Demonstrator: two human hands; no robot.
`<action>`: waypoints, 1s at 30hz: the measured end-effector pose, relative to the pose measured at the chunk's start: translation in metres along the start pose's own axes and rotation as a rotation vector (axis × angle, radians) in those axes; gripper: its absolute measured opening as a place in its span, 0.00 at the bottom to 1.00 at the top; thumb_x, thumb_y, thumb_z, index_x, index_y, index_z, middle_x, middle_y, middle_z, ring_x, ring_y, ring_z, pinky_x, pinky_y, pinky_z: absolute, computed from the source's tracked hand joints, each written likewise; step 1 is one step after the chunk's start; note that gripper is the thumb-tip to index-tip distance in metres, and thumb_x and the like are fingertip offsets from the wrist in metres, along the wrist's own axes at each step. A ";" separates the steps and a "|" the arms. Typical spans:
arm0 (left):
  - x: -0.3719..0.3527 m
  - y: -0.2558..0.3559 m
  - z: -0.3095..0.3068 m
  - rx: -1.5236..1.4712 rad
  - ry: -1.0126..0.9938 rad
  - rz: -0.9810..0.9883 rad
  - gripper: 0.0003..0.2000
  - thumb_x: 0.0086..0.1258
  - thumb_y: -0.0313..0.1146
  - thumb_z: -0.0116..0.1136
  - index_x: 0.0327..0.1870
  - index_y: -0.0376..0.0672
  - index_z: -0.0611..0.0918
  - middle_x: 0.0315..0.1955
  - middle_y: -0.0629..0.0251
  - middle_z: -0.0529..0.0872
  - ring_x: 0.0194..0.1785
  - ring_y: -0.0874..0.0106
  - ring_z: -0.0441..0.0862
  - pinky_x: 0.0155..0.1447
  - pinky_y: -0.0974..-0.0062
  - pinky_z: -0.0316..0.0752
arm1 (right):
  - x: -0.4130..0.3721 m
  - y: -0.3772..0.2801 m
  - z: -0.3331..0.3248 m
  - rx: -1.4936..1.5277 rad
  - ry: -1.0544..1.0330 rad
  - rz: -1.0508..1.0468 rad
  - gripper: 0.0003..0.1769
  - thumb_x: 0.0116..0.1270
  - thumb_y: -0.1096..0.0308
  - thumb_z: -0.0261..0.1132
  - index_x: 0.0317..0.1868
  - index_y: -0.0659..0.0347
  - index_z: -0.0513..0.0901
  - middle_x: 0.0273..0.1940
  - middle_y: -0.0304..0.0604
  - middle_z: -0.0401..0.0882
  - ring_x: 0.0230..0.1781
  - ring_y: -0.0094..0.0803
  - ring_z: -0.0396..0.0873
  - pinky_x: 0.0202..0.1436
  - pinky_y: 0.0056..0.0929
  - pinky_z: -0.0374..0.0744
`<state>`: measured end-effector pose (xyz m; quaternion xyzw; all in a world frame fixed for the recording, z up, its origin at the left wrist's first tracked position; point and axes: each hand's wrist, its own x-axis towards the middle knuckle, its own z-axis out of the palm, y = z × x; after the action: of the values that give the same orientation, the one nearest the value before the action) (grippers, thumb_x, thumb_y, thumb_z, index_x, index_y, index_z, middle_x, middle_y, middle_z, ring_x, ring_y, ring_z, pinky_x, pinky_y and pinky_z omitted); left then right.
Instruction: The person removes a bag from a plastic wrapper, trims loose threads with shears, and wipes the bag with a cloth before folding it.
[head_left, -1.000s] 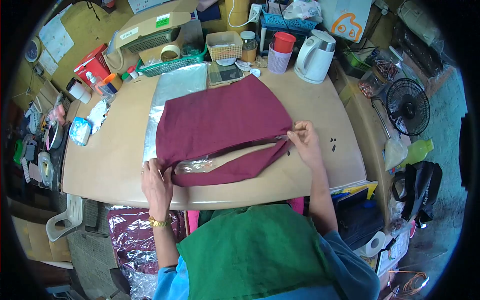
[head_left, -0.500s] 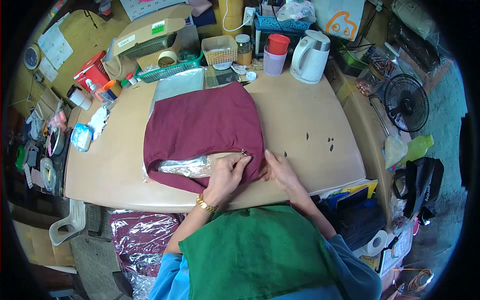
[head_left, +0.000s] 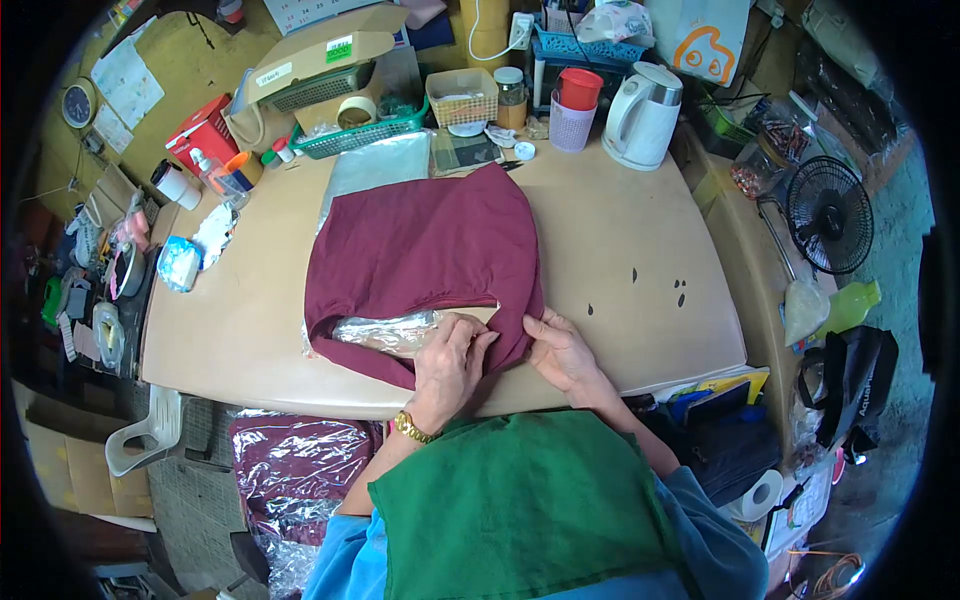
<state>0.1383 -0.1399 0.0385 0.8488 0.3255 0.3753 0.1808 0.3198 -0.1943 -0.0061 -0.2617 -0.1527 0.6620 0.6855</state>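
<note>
A maroon fabric cover [head_left: 425, 240] with a zipper along its opening lies on the table, its open side toward me. Clear, shiny plastic [head_left: 385, 332] shows inside the opening. My left hand [head_left: 450, 365], with a gold bracelet at the wrist, is at the right end of the opening, its fingers bent and closed on the cover's edge; the fingertips are partly hidden. With thumb and fingers, my right hand [head_left: 565, 352] pinches the cover's lower right side.
Under the cover's far edge lie flat plastic sheets [head_left: 378, 165]. A white kettle [head_left: 642, 118], a lilac cup [head_left: 572, 125] and a green basket [head_left: 365, 135] line the table's back. Plastic-wrapped maroon goods [head_left: 305, 465] sit below the front edge; a black fan [head_left: 830, 215] stands at right.
The whole view has shifted slightly right. My left fingers have moved off the zipper's right end, down toward the near edge of the opening. My right hand stays at the cover's right side.
</note>
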 end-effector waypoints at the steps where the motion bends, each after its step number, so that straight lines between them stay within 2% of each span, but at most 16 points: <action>1: 0.001 0.003 -0.002 0.001 0.002 -0.001 0.14 0.57 0.30 0.76 0.39 0.38 0.82 0.36 0.58 0.83 0.37 0.61 0.83 0.37 0.68 0.79 | -0.003 -0.002 0.005 -0.001 -0.041 0.044 0.16 0.73 0.70 0.66 0.59 0.62 0.79 0.59 0.43 0.82 0.59 0.32 0.79 0.68 0.36 0.74; 3: 0.011 0.022 -0.011 0.013 0.122 0.126 0.15 0.57 0.31 0.76 0.40 0.37 0.81 0.35 0.57 0.83 0.37 0.59 0.84 0.39 0.66 0.79 | -0.005 0.002 0.006 -0.002 -0.080 0.090 0.17 0.73 0.70 0.66 0.59 0.62 0.79 0.59 0.43 0.82 0.58 0.31 0.79 0.68 0.35 0.73; 4: 0.011 0.021 -0.009 0.013 0.123 0.124 0.15 0.57 0.31 0.76 0.40 0.37 0.81 0.35 0.57 0.83 0.37 0.59 0.84 0.39 0.66 0.79 | -0.004 0.007 0.003 0.002 -0.054 0.096 0.17 0.72 0.71 0.67 0.59 0.62 0.79 0.59 0.42 0.82 0.58 0.31 0.80 0.68 0.35 0.73; 6: 0.010 0.017 -0.003 -0.015 0.074 0.016 0.17 0.57 0.33 0.76 0.41 0.36 0.81 0.35 0.56 0.84 0.38 0.58 0.83 0.42 0.65 0.79 | 0.000 0.016 -0.006 0.005 -0.028 0.103 0.18 0.71 0.72 0.67 0.59 0.62 0.79 0.58 0.42 0.83 0.58 0.30 0.80 0.67 0.34 0.73; 11: 0.006 0.010 0.002 -0.025 0.047 -0.061 0.16 0.57 0.34 0.76 0.39 0.37 0.81 0.30 0.57 0.84 0.36 0.56 0.83 0.39 0.65 0.78 | 0.003 0.020 0.002 -0.128 -0.016 -0.078 0.20 0.68 0.74 0.70 0.59 0.63 0.79 0.55 0.42 0.84 0.57 0.30 0.80 0.66 0.35 0.74; 14: 0.006 0.004 0.001 -0.015 -0.044 -0.069 0.14 0.60 0.33 0.75 0.37 0.38 0.80 0.28 0.56 0.84 0.34 0.56 0.83 0.37 0.63 0.76 | 0.000 0.022 0.001 -0.143 0.017 -0.051 0.21 0.68 0.73 0.70 0.60 0.64 0.78 0.56 0.42 0.84 0.58 0.31 0.80 0.66 0.36 0.74; 18: 0.015 0.007 0.001 0.063 0.109 0.114 0.09 0.66 0.30 0.69 0.35 0.39 0.78 0.28 0.54 0.85 0.30 0.55 0.84 0.32 0.61 0.74 | 0.000 0.019 0.008 -0.090 0.025 -0.012 0.22 0.68 0.70 0.71 0.61 0.64 0.78 0.56 0.41 0.83 0.58 0.31 0.79 0.66 0.37 0.74; 20: 0.014 0.008 0.002 0.078 0.165 0.173 0.08 0.68 0.29 0.67 0.36 0.39 0.78 0.28 0.54 0.85 0.29 0.55 0.83 0.31 0.61 0.73 | -0.002 0.014 0.010 -0.055 0.036 0.112 0.23 0.68 0.69 0.72 0.62 0.64 0.78 0.57 0.40 0.83 0.58 0.32 0.79 0.65 0.38 0.74; 21: 0.010 0.009 0.004 0.018 0.117 0.054 0.08 0.69 0.28 0.66 0.38 0.39 0.77 0.28 0.55 0.84 0.29 0.54 0.83 0.31 0.61 0.73 | -0.003 0.013 0.007 -0.055 0.038 0.112 0.23 0.68 0.69 0.72 0.62 0.64 0.78 0.57 0.40 0.83 0.58 0.32 0.79 0.65 0.38 0.74; 22: 0.007 0.009 0.005 -0.042 0.067 -0.066 0.08 0.70 0.28 0.65 0.40 0.39 0.76 0.29 0.56 0.84 0.29 0.54 0.83 0.31 0.61 0.74 | -0.006 0.012 0.002 -0.038 -0.035 0.216 0.24 0.68 0.68 0.72 0.62 0.63 0.78 0.57 0.40 0.83 0.58 0.31 0.79 0.65 0.38 0.75; 23: 0.007 0.009 0.004 -0.043 0.067 -0.067 0.08 0.70 0.28 0.65 0.40 0.39 0.76 0.29 0.56 0.84 0.29 0.54 0.83 0.31 0.61 0.74 | -0.006 0.012 -0.003 -0.023 -0.111 0.322 0.24 0.68 0.67 0.72 0.62 0.63 0.78 0.57 0.39 0.82 0.58 0.31 0.79 0.64 0.39 0.75; 26: 0.012 0.013 -0.006 -0.072 -0.044 -0.189 0.12 0.69 0.31 0.67 0.42 0.38 0.75 0.29 0.56 0.84 0.29 0.55 0.83 0.32 0.61 0.75 | -0.004 0.024 -0.009 -0.143 -0.194 0.258 0.22 0.69 0.65 0.71 0.60 0.62 0.79 0.57 0.39 0.83 0.57 0.28 0.79 0.61 0.37 0.76; 27: 0.014 0.019 -0.013 -0.080 -0.007 -0.125 0.12 0.68 0.32 0.68 0.42 0.38 0.76 0.29 0.56 0.84 0.29 0.56 0.83 0.33 0.62 0.76 | -0.002 0.023 -0.007 -0.143 -0.194 0.258 0.22 0.69 0.65 0.71 0.60 0.62 0.79 0.57 0.39 0.83 0.57 0.28 0.79 0.61 0.37 0.76; 29: 0.014 0.020 -0.017 -0.089 0.030 -0.060 0.13 0.67 0.33 0.69 0.42 0.38 0.77 0.28 0.56 0.84 0.28 0.57 0.84 0.33 0.63 0.76 | 0.004 0.018 -0.001 -0.071 -0.122 0.085 0.19 0.70 0.64 0.70 0.59 0.59 0.80 0.55 0.37 0.84 0.55 0.28 0.81 0.59 0.36 0.77; 30: 0.010 0.016 -0.017 -0.040 0.027 0.007 0.13 0.66 0.34 0.71 0.41 0.37 0.80 0.26 0.57 0.84 0.27 0.59 0.84 0.33 0.64 0.76 | 0.005 0.018 -0.004 -0.071 -0.122 0.085 0.19 0.70 0.64 0.70 0.59 0.59 0.80 0.55 0.37 0.84 0.55 0.28 0.81 0.59 0.36 0.77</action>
<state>0.1372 -0.1429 0.0636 0.8411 0.3173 0.3937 0.1921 0.3072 -0.1903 -0.0199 -0.2514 -0.2063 0.6993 0.6365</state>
